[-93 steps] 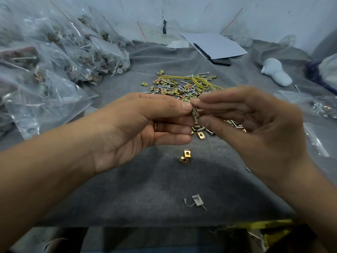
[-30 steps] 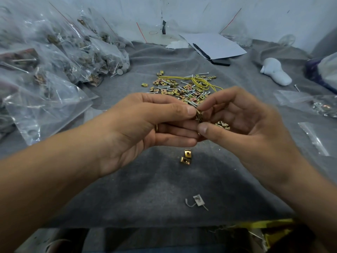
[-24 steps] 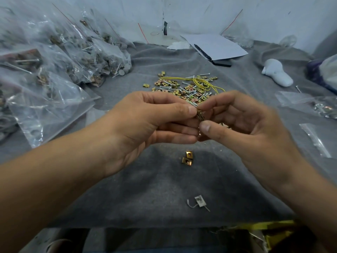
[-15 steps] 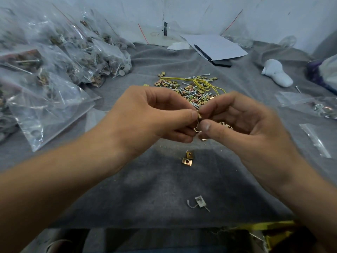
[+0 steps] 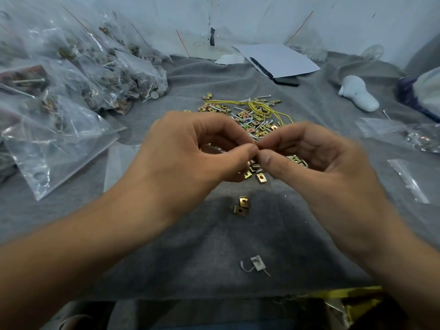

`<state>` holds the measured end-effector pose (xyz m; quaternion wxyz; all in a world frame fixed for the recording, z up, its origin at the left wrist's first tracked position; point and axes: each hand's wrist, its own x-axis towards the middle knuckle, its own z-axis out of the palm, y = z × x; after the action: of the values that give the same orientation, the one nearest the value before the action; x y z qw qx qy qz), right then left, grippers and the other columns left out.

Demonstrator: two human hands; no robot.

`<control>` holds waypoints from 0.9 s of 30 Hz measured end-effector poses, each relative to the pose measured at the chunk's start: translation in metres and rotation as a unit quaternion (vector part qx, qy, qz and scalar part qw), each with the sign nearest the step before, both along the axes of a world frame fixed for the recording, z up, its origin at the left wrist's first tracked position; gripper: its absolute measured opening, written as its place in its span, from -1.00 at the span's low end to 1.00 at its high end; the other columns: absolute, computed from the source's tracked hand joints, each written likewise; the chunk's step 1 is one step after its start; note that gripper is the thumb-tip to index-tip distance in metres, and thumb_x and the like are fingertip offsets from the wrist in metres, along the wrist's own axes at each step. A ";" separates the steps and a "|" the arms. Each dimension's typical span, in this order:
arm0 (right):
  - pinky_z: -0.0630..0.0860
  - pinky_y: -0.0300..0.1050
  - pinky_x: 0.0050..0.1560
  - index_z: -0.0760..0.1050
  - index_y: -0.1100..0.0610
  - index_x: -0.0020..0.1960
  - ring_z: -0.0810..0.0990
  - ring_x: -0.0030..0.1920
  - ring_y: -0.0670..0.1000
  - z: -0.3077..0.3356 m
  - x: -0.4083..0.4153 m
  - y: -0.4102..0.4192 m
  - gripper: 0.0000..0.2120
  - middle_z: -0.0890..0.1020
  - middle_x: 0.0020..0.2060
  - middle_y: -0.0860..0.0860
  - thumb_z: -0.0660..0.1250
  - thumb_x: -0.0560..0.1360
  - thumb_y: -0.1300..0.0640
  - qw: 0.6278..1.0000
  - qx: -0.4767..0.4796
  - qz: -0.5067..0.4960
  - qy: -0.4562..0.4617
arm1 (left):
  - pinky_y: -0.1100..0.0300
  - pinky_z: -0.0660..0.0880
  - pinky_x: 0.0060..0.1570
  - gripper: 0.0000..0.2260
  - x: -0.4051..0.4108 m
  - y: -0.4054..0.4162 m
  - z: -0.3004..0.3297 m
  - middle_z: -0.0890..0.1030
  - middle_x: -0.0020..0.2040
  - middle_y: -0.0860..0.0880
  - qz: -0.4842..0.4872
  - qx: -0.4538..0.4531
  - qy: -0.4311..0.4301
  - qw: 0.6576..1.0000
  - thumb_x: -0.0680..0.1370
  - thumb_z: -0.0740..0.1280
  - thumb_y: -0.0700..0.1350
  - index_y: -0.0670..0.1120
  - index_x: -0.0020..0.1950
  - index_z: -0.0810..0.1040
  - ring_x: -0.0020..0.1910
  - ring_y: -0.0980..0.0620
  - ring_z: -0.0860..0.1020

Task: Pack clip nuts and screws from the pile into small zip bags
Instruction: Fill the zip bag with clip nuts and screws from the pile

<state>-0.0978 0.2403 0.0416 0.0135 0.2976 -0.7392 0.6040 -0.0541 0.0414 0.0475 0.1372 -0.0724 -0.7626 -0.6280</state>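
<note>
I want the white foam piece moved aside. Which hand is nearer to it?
Right. The right hand is mid-table, left of and nearer the camera than the white foam piece; the left hand lies farther left.

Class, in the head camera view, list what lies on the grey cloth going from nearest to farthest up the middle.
White tag → two loose clip nuts → pile of clip nuts and screws → white paper.

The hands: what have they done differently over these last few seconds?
Both hands, left hand and right hand, curled tighter, fingertips pinched together; the metal pieces held upright between them earlier are now hidden. The pile, two loose clip nuts and filled bags stayed put.
</note>
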 end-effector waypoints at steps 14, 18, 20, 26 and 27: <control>0.64 0.02 0.10 0.70 0.10 0.04 0.72 -0.02 0.14 -0.002 -0.003 -0.002 -0.86 0.75 -0.08 0.12 0.52 0.48 0.13 0.998 -0.047 0.003 -0.051 | -0.02 0.70 -0.07 -0.82 0.001 0.003 0.001 0.75 -0.17 -0.04 0.016 -0.045 0.034 0.998 0.45 0.58 -0.33 -0.13 -0.03 0.70 -0.18 0.02 0.74; 0.63 0.09 0.11 0.70 0.15 0.04 0.71 -0.05 0.14 -0.001 -0.004 -0.001 -0.81 0.75 -0.09 0.17 0.54 0.45 0.12 0.994 -0.073 0.013 -0.075 | 0.01 0.70 -0.10 -0.83 0.002 0.004 0.003 0.75 -0.17 -0.02 0.020 -0.075 0.044 0.996 0.45 0.59 -0.30 -0.14 -0.02 0.71 -0.19 0.05 0.74; 0.62 0.12 0.13 0.70 0.16 0.03 0.71 -0.05 0.17 -0.001 -0.004 -0.001 -0.80 0.75 -0.09 0.18 0.53 0.45 0.11 0.994 -0.075 0.015 -0.078 | 0.05 0.70 -0.11 -0.84 0.002 0.003 0.004 0.75 -0.18 -0.03 0.018 -0.069 0.039 0.997 0.44 0.59 -0.30 -0.15 -0.02 0.71 -0.20 0.05 0.74; 0.61 0.32 0.20 0.70 0.15 0.02 0.70 0.00 0.31 0.001 -0.005 0.001 -0.85 0.74 -0.07 0.21 0.51 0.46 0.16 0.995 -0.072 0.028 -0.062 | 0.16 0.68 -0.19 -0.84 0.002 0.003 0.008 0.75 -0.23 -0.12 -0.006 0.013 -0.006 1.000 0.40 0.57 -0.35 -0.23 -0.06 0.70 -0.25 -0.06 0.75; 0.62 0.28 0.20 0.69 0.15 0.03 0.70 -0.01 0.27 0.002 -0.005 0.001 -0.86 0.73 -0.06 0.21 0.50 0.47 0.17 0.996 -0.069 0.031 -0.054 | 0.11 0.70 -0.18 -0.84 0.003 0.003 0.008 0.74 -0.23 -0.17 -0.013 0.045 -0.022 0.999 0.40 0.56 -0.36 -0.27 -0.07 0.69 -0.25 -0.10 0.74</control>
<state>-0.1031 0.2415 0.0433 -0.0248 0.2861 -0.6856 0.6690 -0.0513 0.0444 0.0552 0.1157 -0.0624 -0.7351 -0.6651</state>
